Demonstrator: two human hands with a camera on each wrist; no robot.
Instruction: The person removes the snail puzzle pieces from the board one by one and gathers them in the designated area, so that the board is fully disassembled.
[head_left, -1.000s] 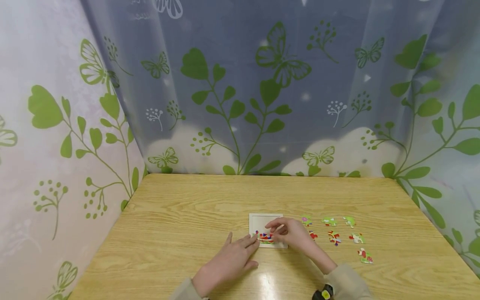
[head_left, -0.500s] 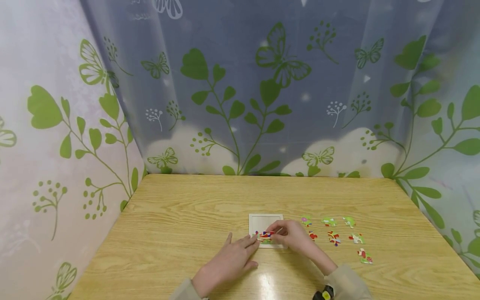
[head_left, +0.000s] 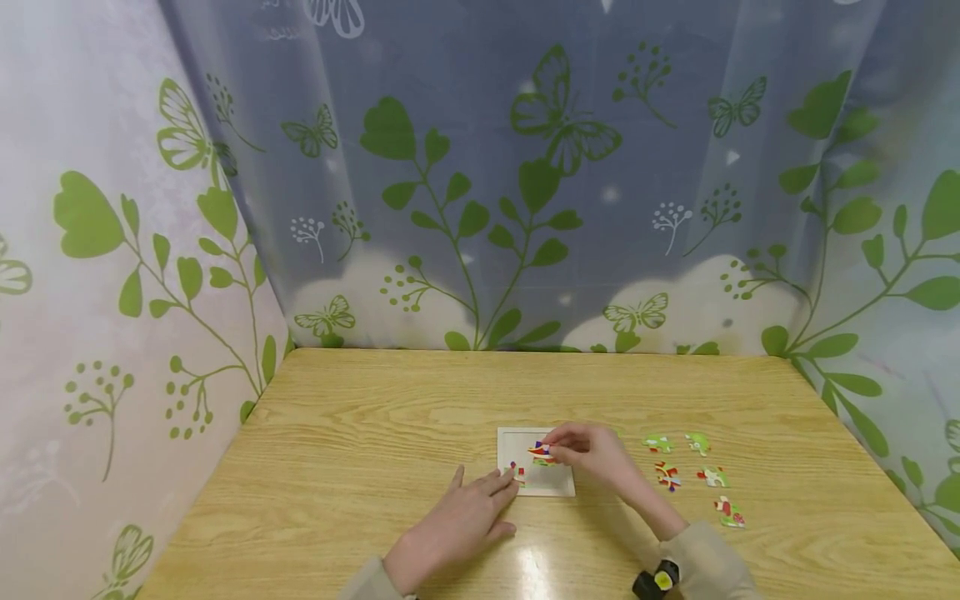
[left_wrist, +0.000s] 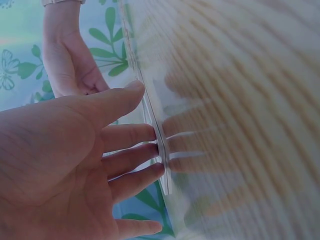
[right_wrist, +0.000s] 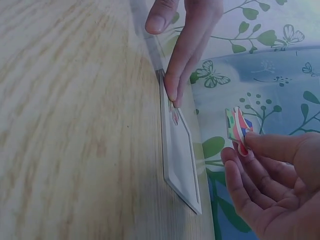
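My right hand (head_left: 600,457) pinches a red, blue and green jigsaw piece (head_left: 538,452) between thumb and fingers. In the right wrist view this piece (right_wrist: 236,126) hangs up off the white puzzle tray (right_wrist: 181,155). My left hand (head_left: 463,515) lies with fingers extended, its fingertips resting on the left side of the tray (head_left: 555,482). Right by those fingertips, another jigsaw piece (head_left: 520,477) sits in the tray's lower left corner, partly covered by them. From the left wrist view, the fingers of that hand (left_wrist: 65,145) reach over the tray's edge (left_wrist: 167,184).
Right of the tray, several loose jigsaw pieces lie on the wooden table (head_left: 360,417), among them a green one (head_left: 698,443), a red and blue one (head_left: 667,477) and a red and green one (head_left: 730,512). A patterned curtain (head_left: 480,208) stands around the table's back and sides.
My right hand has lifted the jigsaw piece out of the tray's lower part and moved it up and slightly right. The left hand has stayed in place.
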